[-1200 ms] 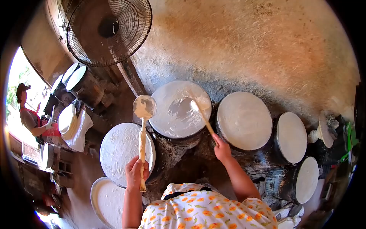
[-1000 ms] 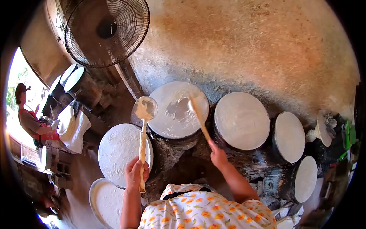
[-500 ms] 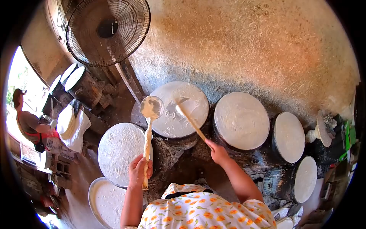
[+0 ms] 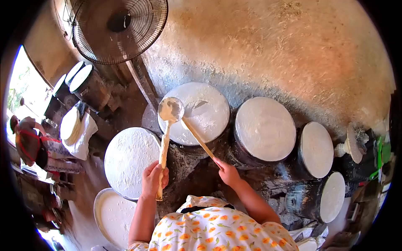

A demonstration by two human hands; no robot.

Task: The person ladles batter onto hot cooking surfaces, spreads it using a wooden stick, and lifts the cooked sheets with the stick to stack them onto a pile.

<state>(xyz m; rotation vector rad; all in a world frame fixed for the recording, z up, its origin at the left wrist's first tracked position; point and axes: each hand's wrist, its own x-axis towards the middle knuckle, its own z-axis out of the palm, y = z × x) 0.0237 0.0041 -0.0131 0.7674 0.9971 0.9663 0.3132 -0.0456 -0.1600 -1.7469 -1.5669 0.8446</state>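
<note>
Left hand clasps a ladle, right hand a wooden stick; the drum top looks mostly coated, barring a grey patch towards its far edge.

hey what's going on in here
A person in a flowered top holds a ladle in the left hand and a wooden-handled tool in the right hand. The tool reaches over a white-topped drum whose surface looks streaked; its far end seems hidden behind the ladle's head. Another person is at the far left.
</note>
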